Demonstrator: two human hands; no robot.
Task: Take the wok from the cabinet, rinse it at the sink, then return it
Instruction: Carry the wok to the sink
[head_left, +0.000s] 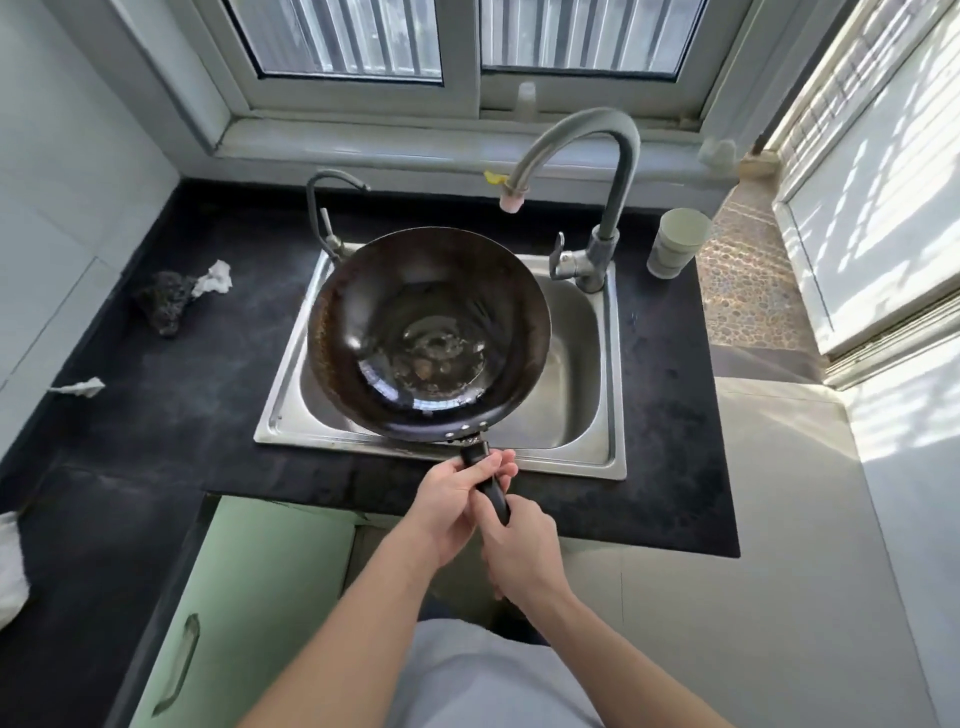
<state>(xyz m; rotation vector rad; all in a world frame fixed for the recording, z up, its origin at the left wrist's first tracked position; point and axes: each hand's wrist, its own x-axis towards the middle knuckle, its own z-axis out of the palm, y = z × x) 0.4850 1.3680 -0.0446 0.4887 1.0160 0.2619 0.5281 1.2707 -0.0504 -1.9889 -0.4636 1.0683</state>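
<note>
Wok (428, 332), dark rigid metal, likely heavy and bowl-forward, a little water pooled inside, held over the sink (597, 364): you have left hand (457, 499) and right hand (524, 551) both wrapped on its black handle (491, 486), the sound place to hold.

I have only one view, from the camera worn on the person's head. It looks forward and steeply down, so the sink (587, 364) sits near the middle of the frame and the black tabletop (156, 395) spreads around it. The window (467, 57) fills the top edge, showing that the camera faces the wall behind the sink. Both forearms enter from the bottom edge, and the hands (488, 514) are close to the lens. The wide angle bends straight edges near the borders. No second view overlaps with it.
</note>
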